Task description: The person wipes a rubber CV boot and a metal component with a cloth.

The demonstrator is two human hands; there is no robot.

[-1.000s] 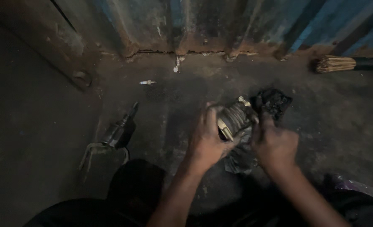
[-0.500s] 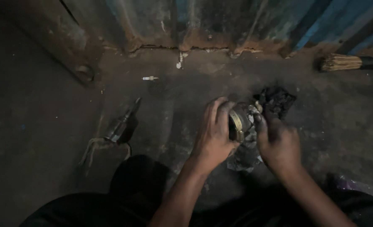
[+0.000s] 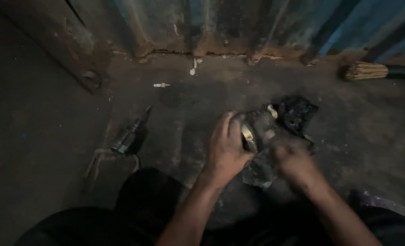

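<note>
Evidently the left hand [image 3: 225, 148] grips a grimy metal part [image 3: 257, 130] with curled fingers while the blurred right hand [image 3: 293, 161], grip unclear, seemingly wipes it with a dark rag [image 3: 298, 114], which calls for a steady hold.

a grimy, roughly cylindrical metal part [image 3: 259, 128] sits low over a dark concrete floor, near a rusted corrugated wall. its body is dark and greasy, with a brass-coloured ring at the end facing the left hand and a small pale fitting on its far top edge. it lies tilted, its axis running from lower left to upper right. a crumpled black rag [image 3: 297, 113] lies just behind it, touching, and a dull greyish scrap [image 3: 259, 172] lies under its near side
</note>
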